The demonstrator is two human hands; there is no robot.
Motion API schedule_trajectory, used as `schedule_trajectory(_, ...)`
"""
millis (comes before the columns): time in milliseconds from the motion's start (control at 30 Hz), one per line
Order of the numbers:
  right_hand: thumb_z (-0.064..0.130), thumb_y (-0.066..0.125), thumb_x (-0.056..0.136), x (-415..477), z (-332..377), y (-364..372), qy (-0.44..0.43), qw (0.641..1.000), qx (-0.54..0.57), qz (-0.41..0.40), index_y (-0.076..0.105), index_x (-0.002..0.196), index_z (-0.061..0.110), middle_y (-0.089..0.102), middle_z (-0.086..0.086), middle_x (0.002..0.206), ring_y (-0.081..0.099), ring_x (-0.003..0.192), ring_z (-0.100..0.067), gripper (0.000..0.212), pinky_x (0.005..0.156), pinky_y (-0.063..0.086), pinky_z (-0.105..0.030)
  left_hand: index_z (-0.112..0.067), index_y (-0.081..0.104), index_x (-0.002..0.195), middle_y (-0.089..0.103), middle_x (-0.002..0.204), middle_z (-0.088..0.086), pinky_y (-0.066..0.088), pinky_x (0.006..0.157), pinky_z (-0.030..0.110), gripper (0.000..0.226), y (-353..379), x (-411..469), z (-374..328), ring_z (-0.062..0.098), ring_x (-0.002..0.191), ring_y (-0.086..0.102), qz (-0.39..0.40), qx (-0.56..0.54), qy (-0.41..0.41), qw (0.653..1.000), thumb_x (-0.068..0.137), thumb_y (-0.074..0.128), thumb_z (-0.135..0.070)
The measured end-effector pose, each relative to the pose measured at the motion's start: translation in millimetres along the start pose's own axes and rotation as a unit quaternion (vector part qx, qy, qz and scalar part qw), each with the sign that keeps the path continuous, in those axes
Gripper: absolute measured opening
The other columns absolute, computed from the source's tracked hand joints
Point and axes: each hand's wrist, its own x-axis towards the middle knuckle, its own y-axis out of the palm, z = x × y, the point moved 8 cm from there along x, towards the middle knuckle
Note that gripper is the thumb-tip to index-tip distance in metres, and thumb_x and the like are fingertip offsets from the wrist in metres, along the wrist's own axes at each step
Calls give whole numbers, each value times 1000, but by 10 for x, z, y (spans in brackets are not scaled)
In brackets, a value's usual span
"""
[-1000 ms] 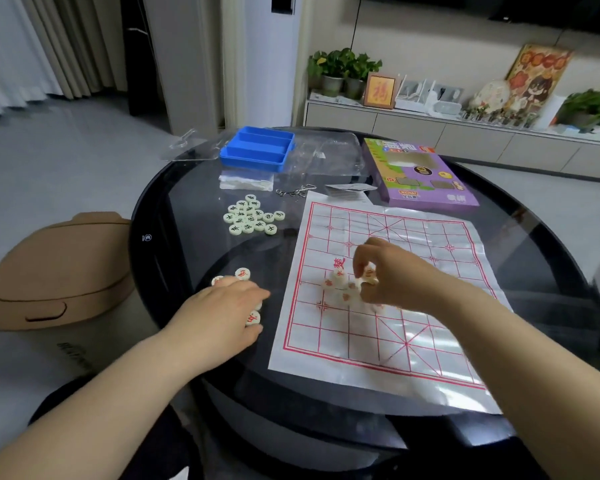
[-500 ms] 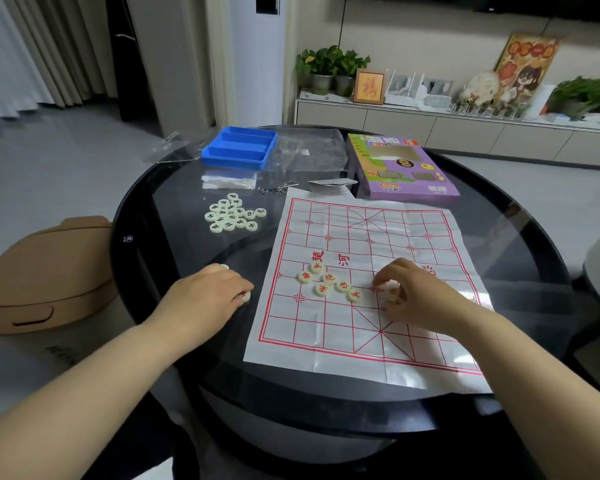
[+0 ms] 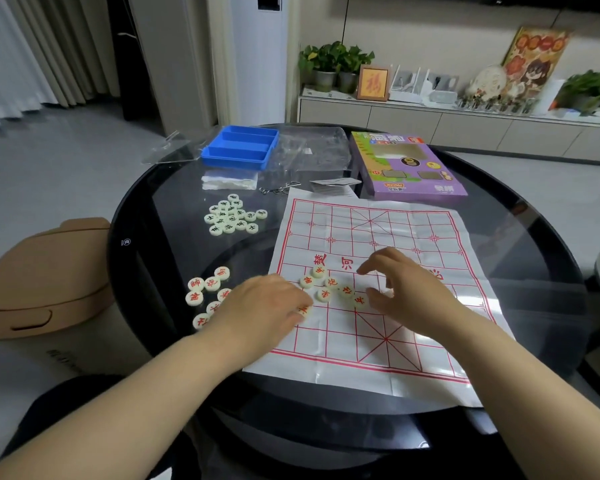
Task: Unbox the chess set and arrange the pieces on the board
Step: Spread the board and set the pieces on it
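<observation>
Pressing flat-fingered with the left hand (image 3: 267, 306) on a cream round red-lettered chess piece (image 3: 305, 309), probably sliding it across the white red-gridded sheet board (image 3: 378, 355). Hovering with the right hand (image 3: 406, 292), spread and empty, beside the clustered red pieces (image 3: 329, 289), leaving green-lettered pieces (image 3: 234, 218) beyond the left.

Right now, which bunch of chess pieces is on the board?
The red-lettered bunch between left hand and right hand; the other red bunch and the green bunch lie on the glass table.

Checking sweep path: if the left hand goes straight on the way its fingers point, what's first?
Probably the red-marked piece at the left hand's fingertips, on the paper board; contact unclear. Next, the loose red cluster.
</observation>
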Motion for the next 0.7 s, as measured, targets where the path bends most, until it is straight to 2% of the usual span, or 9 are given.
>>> schedule_trajectory(100, 20, 52, 89, 16, 86, 28, -8, 1000, -7, 13, 50, 123, 22, 42, 6, 134, 42, 96, -7, 33, 72, 34, -14, -25, 53, 123, 55, 123, -11, 30, 101, 22, 32, 89, 24, 25, 7, 116, 42, 7, 2, -8, 1000, 93, 42, -30)
schedule_trajectory(200, 18, 53, 89, 56, 227, 68, -24, 999, -3, 24, 51, 122, 22, 43, 6, 134, 48, 107, -12, 34, 77, 37, -16, -28, 45, 130, 43, 135, -16, 25, 102, 19, 41, -24, -105, 179, 3, 126, 33, -28, -40, -42, 998, 90, 49, -36)
schedule_trajectory(300, 17, 54, 88, 141, 505, 128, -60, 997, 20, 36, 52, 121, 21, 45, 4, 131, 48, 103, -11, 33, 77, 36, -16, -26, 51, 126, 44, 135, -13, 27, 102, 22, 42, -260, -335, 493, 6, 127, 35, -93, -55, -103, 989, 85, 57, -31)
schedule_trajectory(400, 18, 53, 90, 274, 897, 237, -109, 992, 29, 48, 52, 121, 20, 45, 2, 131, 50, 109, -15, 32, 84, 41, -21, -23, 52, 125, 45, 134, -11, 28, 98, 22, 50, -418, -634, 844, 10, 126, 36, -137, -68, -194, 969, 78, 66, -31)
schedule_trajectory(467, 15, 53, 89, 383, 1171, 339, -150, 987, 25, 58, 51, 125, 19, 44, 0, 133, 48, 114, -17, 37, 89, 39, -24, -23, 48, 128, 40, 137, -11, 28, 101, 26, 60, -384, -765, 931, 11, 128, 33, -127, -70, -225, 964, 73, 70, -35)
schedule_trajectory(567, 11, 52, 87, 514, 1483, 538, -192, 977, 12, 94, 43, 133, 17, 34, -3, 144, 33, 129, -24, 47, 103, 30, -30, -21, 46, 130, 38, 136, -11, 26, 102, 25, 68, -287, -826, 919, 11, 127, 30, -129, -77, -238, 959, 69, 73, -36)
schedule_trajectory(633, 12, 51, 87, 579, 1564, 673, -190, 974, 2, 125, 38, 137, 17, 24, -3, 150, 23, 135, -26, 52, 108, 25, -34, -17, 50, 127, 44, 130, -7, 28, 99, 24, 65, -251, -827, 917, 13, 123, 34, -148, -79, -243, 955, 69, 74, -34)
schedule_trajectory(700, 13, 51, 86, 620, 1591, 768, -187, 972, -11, 140, 38, 137, 17, 26, -3, 150, 23, 135, -26, 52, 109, 25, -35, -12, 59, 117, 53, 119, -1, 31, 92, 25, 55, -242, -826, 936, 20, 114, 43, -170, -74, -241, 953, 68, 76, -28)
